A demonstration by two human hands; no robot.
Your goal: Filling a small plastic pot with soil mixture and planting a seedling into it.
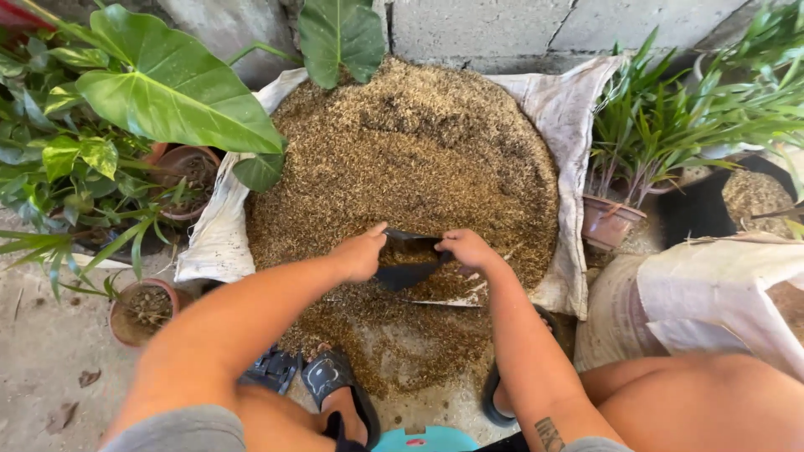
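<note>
Your left hand (358,254) and right hand (467,248) each close a grip on one side of the black bag (408,266), holding its mouth open against the husk pile (410,159) on the white sack (219,226)

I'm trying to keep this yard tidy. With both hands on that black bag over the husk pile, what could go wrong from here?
1. The left hand and right hand hold the soft black bag open by its rim; if it sags, husks may miss it.
2. Husks already lie past the white sack edge, near the sandals, so more could scatter.
</note>
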